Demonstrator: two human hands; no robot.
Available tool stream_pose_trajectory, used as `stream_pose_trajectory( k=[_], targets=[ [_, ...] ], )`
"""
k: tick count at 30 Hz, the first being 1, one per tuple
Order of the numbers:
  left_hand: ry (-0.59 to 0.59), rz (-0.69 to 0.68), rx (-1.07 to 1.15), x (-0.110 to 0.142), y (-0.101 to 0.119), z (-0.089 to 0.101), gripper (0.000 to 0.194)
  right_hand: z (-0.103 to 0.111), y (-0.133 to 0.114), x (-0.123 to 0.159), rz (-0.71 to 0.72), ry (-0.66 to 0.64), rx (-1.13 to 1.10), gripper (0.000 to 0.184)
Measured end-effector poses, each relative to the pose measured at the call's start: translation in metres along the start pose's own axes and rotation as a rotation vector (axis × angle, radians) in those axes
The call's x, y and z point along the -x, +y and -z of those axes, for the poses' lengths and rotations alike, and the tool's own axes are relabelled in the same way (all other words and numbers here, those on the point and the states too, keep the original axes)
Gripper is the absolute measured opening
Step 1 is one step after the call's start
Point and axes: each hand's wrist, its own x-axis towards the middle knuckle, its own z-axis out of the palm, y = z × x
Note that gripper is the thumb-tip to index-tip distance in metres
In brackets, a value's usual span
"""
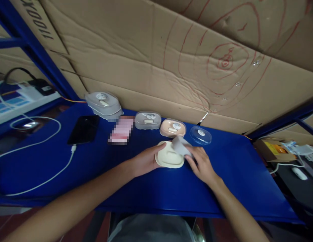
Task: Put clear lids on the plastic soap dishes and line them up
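Observation:
A cream oval soap box [168, 157] is tilted up above the blue table, with my left hand [147, 159] wrapped round its left side, thumb on the rim. Against its upper right edge lies a greyish-white wipe [181, 146], pinched between the fingers of my right hand [200, 163]. Just behind stands a peach box [173, 128] under a clear lid with a round sticker. To its right rests a loose clear lid [200, 134], and to its left a grey lidded box [148, 120].
Grey boxes with clear lids [104, 103] are stacked at the back left. Near them lie a pixelated phone [121, 130] and a black phone [83, 129] on a white cable [68, 166]. A power strip [27, 104] sits far left. Cardboard [136, 57] walls the back.

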Motion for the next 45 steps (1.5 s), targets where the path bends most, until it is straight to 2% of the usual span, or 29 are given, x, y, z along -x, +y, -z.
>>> stream_pose_trajectory(
  k=[4, 7, 9, 12, 14, 16, 21, 24, 28, 31, 34, 36, 38, 39, 43, 45],
  targets=[
    [-0.088, -0.006, 0.013, 0.0, -0.01, -0.001, 0.046, -0.014, -0.023, -0.002, 0.204, -0.071, -0.022, 0.051],
    [-0.062, -0.064, -0.017, 0.0, -0.01, -0.001, 0.04, -0.021, -0.029, -0.002, 0.276, -0.072, -0.013, 0.054],
    [-0.025, -0.072, -0.039, 0.0, -0.01, -0.001, 0.039, -0.021, -0.023, -0.001, 0.293, -0.099, -0.035, 0.053],
    [0.07, -0.015, -0.053, -0.002, -0.01, 0.001, 0.037, -0.017, -0.002, -0.009, 0.198, -0.082, -0.071, 0.047],
    [0.124, 0.044, -0.059, -0.003, -0.01, 0.002, 0.039, -0.015, 0.017, -0.027, 0.071, -0.044, -0.04, 0.044],
    [0.138, 0.066, -0.069, -0.004, -0.01, 0.002, 0.043, -0.015, 0.033, -0.053, -0.006, -0.068, 0.04, 0.046],
    [0.087, 0.034, -0.093, -0.004, -0.007, 0.003, 0.047, -0.025, 0.052, -0.116, -0.046, -0.317, 0.175, 0.074],
    [0.094, 0.034, -0.108, -0.004, -0.004, 0.003, 0.047, -0.031, 0.053, -0.135, -0.037, -0.384, 0.15, 0.071],
    [0.081, 0.028, -0.094, -0.002, -0.003, 0.001, 0.044, -0.035, 0.054, -0.141, -0.005, -0.39, 0.14, 0.066],
    [0.06, 0.027, -0.073, -0.002, -0.005, 0.0, 0.046, -0.038, 0.052, -0.136, 0.002, -0.353, 0.128, 0.065],
    [0.079, 0.023, -0.048, -0.003, -0.006, 0.001, 0.051, -0.033, 0.053, -0.123, -0.002, -0.234, 0.114, 0.065],
    [0.114, 0.002, -0.035, -0.004, -0.006, 0.003, 0.05, -0.023, 0.059, -0.106, -0.063, -0.103, 0.125, 0.061],
    [0.146, -0.013, -0.028, -0.006, -0.004, 0.005, 0.044, -0.01, 0.07, -0.082, -0.155, -0.03, 0.178, 0.059],
    [0.16, -0.011, -0.026, -0.006, -0.003, 0.005, 0.04, -0.005, 0.078, -0.068, -0.206, -0.039, 0.222, 0.06],
    [0.159, -0.009, -0.021, -0.006, 0.003, 0.005, 0.032, 0.01, 0.113, -0.015, -0.41, -0.229, 0.357, 0.083],
    [0.13, -0.031, -0.032, -0.005, 0.004, 0.004, 0.033, 0.013, 0.126, 0.001, -0.449, -0.232, 0.358, 0.08]
  ],
)
